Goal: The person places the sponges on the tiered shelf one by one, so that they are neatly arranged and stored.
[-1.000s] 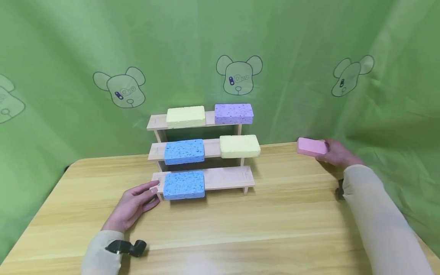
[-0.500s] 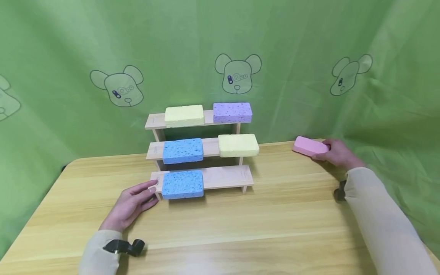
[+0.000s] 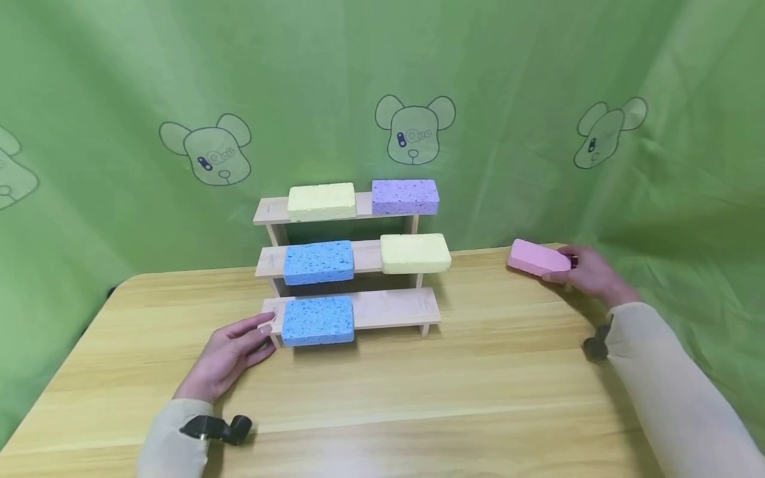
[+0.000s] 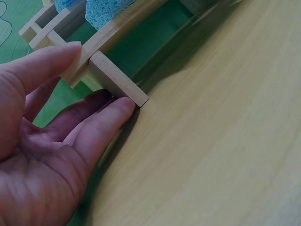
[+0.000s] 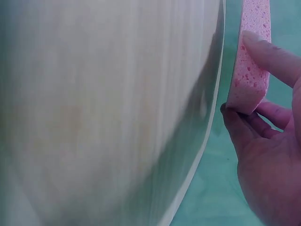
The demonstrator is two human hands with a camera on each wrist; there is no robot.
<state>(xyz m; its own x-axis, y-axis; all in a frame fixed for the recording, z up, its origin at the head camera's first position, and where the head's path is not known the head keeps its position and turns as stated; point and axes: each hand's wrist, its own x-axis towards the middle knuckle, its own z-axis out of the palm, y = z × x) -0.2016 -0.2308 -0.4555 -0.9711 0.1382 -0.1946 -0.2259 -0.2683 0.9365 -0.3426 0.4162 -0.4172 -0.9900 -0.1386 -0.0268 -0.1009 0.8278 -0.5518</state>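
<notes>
A three-step wooden rack point(image 3: 394, 309) stands on the table. My left hand point(image 3: 230, 355) holds the left end of its lowest step; in the left wrist view the thumb lies on the board's end and other fingertips point(image 4: 126, 104) touch the leg. At the far right my right hand point(image 3: 588, 271) grips a pink sponge point(image 3: 534, 257) by its right end, thumb on one side and fingers on the other. In the right wrist view the pink sponge point(image 5: 254, 61) appears beyond the table edge. A blue sponge point(image 3: 318, 320) sits on the lowest step, beside my left hand.
The middle step bears a blue sponge point(image 3: 319, 261) and a yellow sponge point(image 3: 415, 253). On the top step are a yellow sponge point(image 3: 322, 201) and a purple sponge point(image 3: 405, 196). A green curtain point(image 3: 490, 133) hangs behind the wooden table point(image 3: 382, 411).
The pink sponge has shifted slightly left and turned a little in my right hand's grip. My right wrist has dropped slightly. My left hand stays at the rack.
</notes>
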